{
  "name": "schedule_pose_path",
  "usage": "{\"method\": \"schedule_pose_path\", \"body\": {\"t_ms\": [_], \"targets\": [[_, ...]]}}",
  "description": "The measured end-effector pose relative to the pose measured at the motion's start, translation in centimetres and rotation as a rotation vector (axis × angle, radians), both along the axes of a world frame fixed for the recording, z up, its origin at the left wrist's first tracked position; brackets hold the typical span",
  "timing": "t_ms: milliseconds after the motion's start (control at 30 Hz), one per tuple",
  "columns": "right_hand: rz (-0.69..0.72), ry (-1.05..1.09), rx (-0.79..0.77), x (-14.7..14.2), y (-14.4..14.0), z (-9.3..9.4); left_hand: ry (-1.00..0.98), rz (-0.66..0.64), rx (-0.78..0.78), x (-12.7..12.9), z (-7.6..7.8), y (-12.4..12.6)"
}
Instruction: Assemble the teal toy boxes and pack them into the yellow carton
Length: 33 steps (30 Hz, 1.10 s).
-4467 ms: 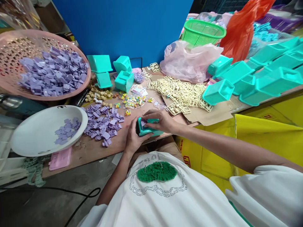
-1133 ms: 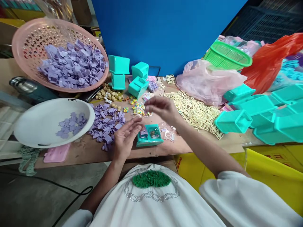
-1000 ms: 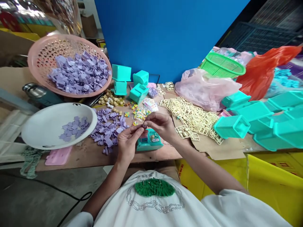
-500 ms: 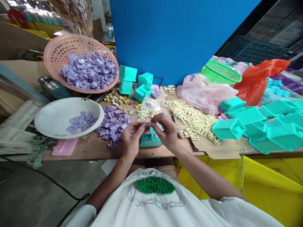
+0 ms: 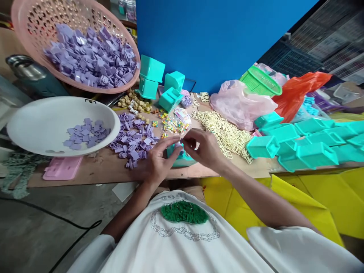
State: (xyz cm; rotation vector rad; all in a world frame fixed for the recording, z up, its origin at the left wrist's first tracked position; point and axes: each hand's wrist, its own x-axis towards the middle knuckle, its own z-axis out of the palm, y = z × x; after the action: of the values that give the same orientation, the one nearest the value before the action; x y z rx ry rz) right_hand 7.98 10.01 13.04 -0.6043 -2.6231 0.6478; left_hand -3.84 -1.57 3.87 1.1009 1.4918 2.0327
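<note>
Between thumb and fingers, my left hand [image 5: 162, 157] pinches a small light-purple plastic piece [image 5: 178, 145], mostly covered by the fingertips. The fingers of my right hand [image 5: 204, 148] are pinched together right against that piece; whatever they grip is too small to make out. Just below both hands, a turquoise plastic box [image 5: 184, 162] rests at the table's front edge, partly hidden by them. A loose heap of purple plastic parts [image 5: 135, 140] lies left of my left hand. Small yellow and multicoloured bits [image 5: 173, 125] are scattered beyond the fingertips.
A pink colander [image 5: 21, 22] of purple parts and a white bowl [image 5: 31, 125] stand at left, near a flask [image 5: 34, 77]. Cream part frames [image 5: 224, 132] and turquoise boxes [image 5: 307, 146] lie at right. Behind rises a blue panel [image 5: 216, 41].
My view has shifted closer and to one side. My right hand has turned, its fingers more curled at the purple piece. My left hand still pinches it above the turquoise box.
</note>
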Motion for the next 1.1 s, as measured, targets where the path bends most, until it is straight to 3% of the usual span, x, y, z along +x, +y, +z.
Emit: {"method": "schedule_pose_path", "body": {"t_ms": [167,300,367,567,800,867,1033,1100], "targets": [[-0.048,-0.264,-0.431,-0.5,2.6,-0.7,0.247,-0.059,-0.211,-0.4,-3.4,0.2],[-0.067,-0.328,-0.588,-0.5,3.2,-1.1,0.291,-0.032,-0.180,0.6,-4.7,0.9],[-0.060,-0.342,-0.558,-0.6,3.1,-0.9,0.295,-0.010,-0.167,1.1,-4.7,1.0],[-0.056,-0.456,-0.230,-1.7,2.4,0.5,0.298,0.026,-0.170,1.6,-4.7,1.0],[-0.079,-0.677,-0.071,-4.2,1.6,1.3,0.298,0.032,-0.124,1.7,-5.5,1.4],[-0.104,-0.733,-0.090,-4.6,1.5,1.6,0.303,0.045,-0.103,1.7,-5.6,1.4],[-0.222,-0.950,-0.381,-5.3,0.8,3.3,0.324,0.056,-0.099,1.7,-5.5,1.5],[-0.198,-1.033,-0.351,-5.7,0.4,4.0,0.340,0.063,-0.105,1.7,-5.5,1.5]]}}
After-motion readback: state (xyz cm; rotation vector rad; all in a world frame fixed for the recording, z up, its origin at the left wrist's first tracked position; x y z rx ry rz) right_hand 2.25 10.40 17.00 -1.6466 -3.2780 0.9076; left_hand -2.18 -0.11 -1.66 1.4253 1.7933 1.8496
